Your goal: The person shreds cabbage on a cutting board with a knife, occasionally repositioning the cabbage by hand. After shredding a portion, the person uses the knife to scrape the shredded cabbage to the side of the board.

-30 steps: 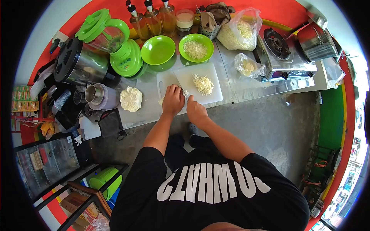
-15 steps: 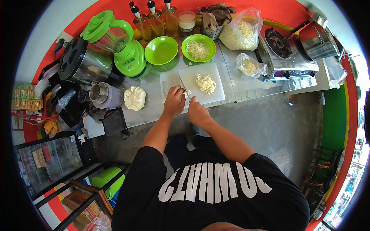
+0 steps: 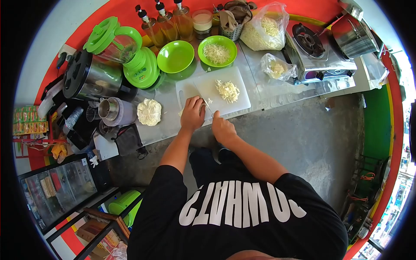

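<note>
**Two hands at the cutting board**

At the far left of the surface [image 3: 264, 93] stands a steel pot with a black lid [image 3: 84, 78], and beside it a green blender [image 3: 125, 50] with its lid tipped open. In front of these sit a small metal cup [image 3: 110, 110] and a pale half cabbage [image 3: 148, 112] lying on the steel, well apart from the board.

The left hand [image 3: 192, 113] rests palm down at the near left corner of the white cutting board [image 3: 236, 99], fingers curled over a small pale piece of cabbage [image 3: 180, 113] — most of that piece is hidden beneath the hand. Just to its right, the right hand [image 3: 222, 127] is closed around the handle of a knife [image 3: 203, 98]; the thin blade runs up across the board beside the left fingertips. The handle itself cannot be seen inside the fist.

Further right on the board lies a heap of shredded cabbage [image 3: 227, 90], clear of both hands. Behind the board are two green bowls — an empty one [image 3: 175, 56] and one holding shreds [image 3: 217, 50] — with three oil bottles [image 3: 167, 24] lined up at the back.

To the right, a large clear bag of shreds [image 3: 264, 32] and a smaller bag [image 3: 277, 68] lie near a gas stove [image 3: 318, 54], and a steel pot [image 3: 353, 37] sits at the far right edge.
</note>
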### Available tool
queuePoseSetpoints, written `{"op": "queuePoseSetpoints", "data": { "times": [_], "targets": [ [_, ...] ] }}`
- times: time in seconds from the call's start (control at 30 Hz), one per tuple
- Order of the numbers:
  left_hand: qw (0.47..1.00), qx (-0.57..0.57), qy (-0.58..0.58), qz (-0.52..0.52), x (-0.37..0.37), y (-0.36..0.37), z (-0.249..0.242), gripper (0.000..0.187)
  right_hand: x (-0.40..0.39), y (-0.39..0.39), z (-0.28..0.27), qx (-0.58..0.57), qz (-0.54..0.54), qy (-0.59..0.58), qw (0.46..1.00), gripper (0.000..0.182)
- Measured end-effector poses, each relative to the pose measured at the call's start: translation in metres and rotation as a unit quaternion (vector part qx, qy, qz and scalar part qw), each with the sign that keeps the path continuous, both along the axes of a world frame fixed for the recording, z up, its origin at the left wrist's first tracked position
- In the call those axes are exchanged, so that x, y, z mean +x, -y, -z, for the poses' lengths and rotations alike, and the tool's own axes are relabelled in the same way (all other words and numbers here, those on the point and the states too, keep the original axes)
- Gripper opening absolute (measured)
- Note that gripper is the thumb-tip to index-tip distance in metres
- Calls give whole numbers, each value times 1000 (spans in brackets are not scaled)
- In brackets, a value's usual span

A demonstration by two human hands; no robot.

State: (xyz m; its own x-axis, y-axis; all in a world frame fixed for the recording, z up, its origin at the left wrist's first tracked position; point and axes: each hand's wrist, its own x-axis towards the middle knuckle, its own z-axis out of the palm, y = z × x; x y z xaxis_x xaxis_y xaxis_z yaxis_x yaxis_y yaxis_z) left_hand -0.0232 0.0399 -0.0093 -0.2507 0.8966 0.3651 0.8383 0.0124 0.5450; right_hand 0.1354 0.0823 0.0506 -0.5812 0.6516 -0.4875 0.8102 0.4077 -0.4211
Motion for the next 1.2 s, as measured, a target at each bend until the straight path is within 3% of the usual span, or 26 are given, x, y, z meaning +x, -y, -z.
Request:
{"op": "queuePoseSetpoints", "data": {
  "times": [0.3,0.47,0.9,1.2],
  "targets": [
    [1000,-1,-4,-1,-1,-1,2,25,2,-8,-4,47,-18,18,999,17],
    [1000,7,6,-3,-2,-2,4,27,-1,-1,23,46,0,23,999,17],
    [999,-9,28,29,-11,0,2,25,3,-6,-24,41,3,54,998,20],
    [998,-7,23,60,-19,0,5,26,-10,16,6,59,68,49,995,20]
  ]
}}
